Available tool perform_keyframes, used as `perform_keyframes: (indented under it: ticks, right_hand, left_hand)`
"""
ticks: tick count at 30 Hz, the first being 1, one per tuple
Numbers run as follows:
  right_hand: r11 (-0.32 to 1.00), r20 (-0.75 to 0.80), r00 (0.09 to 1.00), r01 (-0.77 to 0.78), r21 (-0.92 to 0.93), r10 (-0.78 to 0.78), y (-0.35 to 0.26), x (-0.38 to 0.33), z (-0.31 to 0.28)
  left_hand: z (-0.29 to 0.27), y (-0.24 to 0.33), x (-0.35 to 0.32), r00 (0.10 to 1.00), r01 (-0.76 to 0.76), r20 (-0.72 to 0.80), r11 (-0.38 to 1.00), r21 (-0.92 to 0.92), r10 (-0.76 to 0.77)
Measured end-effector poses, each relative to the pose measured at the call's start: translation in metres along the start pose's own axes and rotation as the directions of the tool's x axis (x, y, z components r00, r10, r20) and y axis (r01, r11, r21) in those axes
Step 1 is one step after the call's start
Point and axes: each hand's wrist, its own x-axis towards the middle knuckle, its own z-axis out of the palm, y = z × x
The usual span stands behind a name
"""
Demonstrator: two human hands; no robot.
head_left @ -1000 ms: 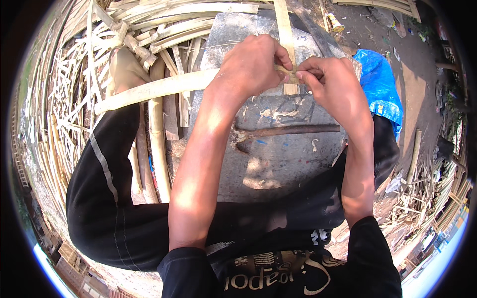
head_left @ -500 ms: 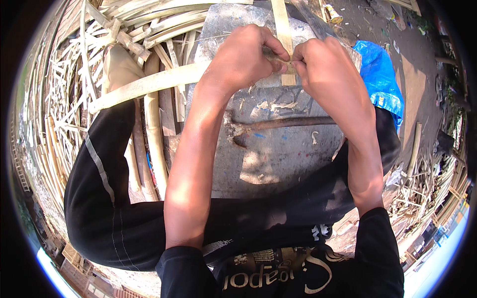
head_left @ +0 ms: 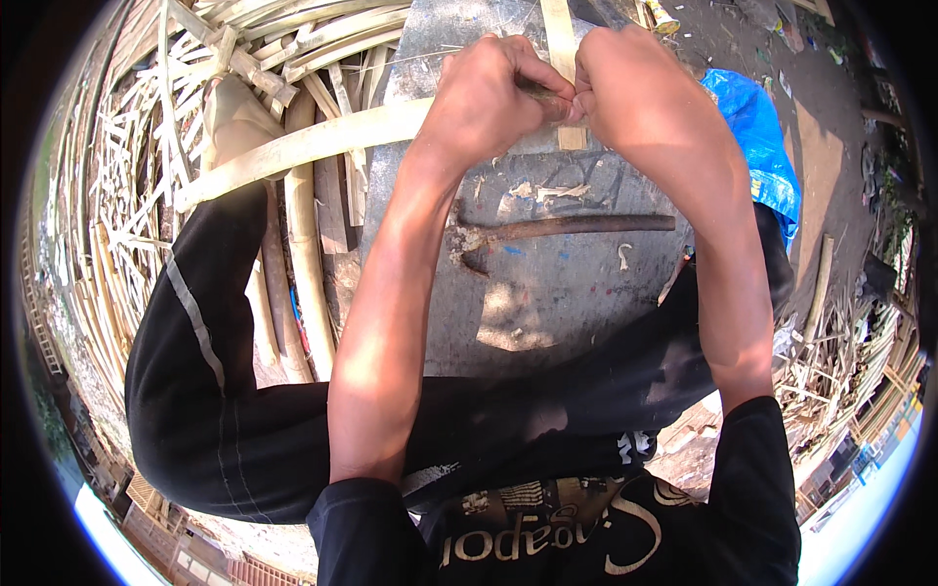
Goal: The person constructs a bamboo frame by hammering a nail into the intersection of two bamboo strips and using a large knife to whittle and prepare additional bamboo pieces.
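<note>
Over the far part of a grey board, my left hand [head_left: 493, 103] and my right hand [head_left: 640, 88] meet with their fingertips pinched together. What they pinch is too small and covered to make out. A long pale bamboo strip [head_left: 303, 148] runs from the left across my left foot and goes behind my left hand. An upright bamboo strip [head_left: 558, 34] passes between the hands, its near end showing just below the fingertips. From behind my left hand a thin pale strand [head_left: 422, 57] sticks out to the left.
On the grey board [head_left: 440, 322] lies a brown stick-handled tool [head_left: 576, 227] with a forked end, among pale shavings [head_left: 562, 192]. Split bamboo [head_left: 332, 39] heaps up at the far left. A blue plastic sheet [head_left: 757, 137] sits by my right knee. More bamboo scraps [head_left: 840, 381] lie at right.
Both hands have shifted slightly away from me, staying together at the strips. My right hand has turned, its back rolled more over the pinch. The view has shifted a little.
</note>
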Motion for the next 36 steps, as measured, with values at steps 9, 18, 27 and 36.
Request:
perform_keyframes:
  ticks: [9,18,27,36]
  right_hand:
    - [0.983,0.224,0.967,-0.148,0.107,0.121,0.004,0.014,-0.009]
    - [0.845,0.472,0.812,-0.487,0.222,0.344,0.013,0.02,-0.007]
    - [0.49,0.544,0.761,-0.646,0.585,0.354,0.023,0.001,0.0]
    - [0.49,0.502,0.774,-0.634,0.599,0.386,0.023,0.0,0.002]
  left_hand:
    - [0.002,-0.001,-0.001,0.999,0.015,0.044,1.0,-0.009,-0.015]
    - [-0.001,0.003,0.002,0.991,0.111,0.078,0.994,0.014,-0.112]
    - [0.0,-0.003,0.003,0.999,0.033,0.039,0.998,0.05,-0.034]
    - [-0.001,0.0,0.001,1.0,0.011,0.029,1.0,0.028,-0.012]
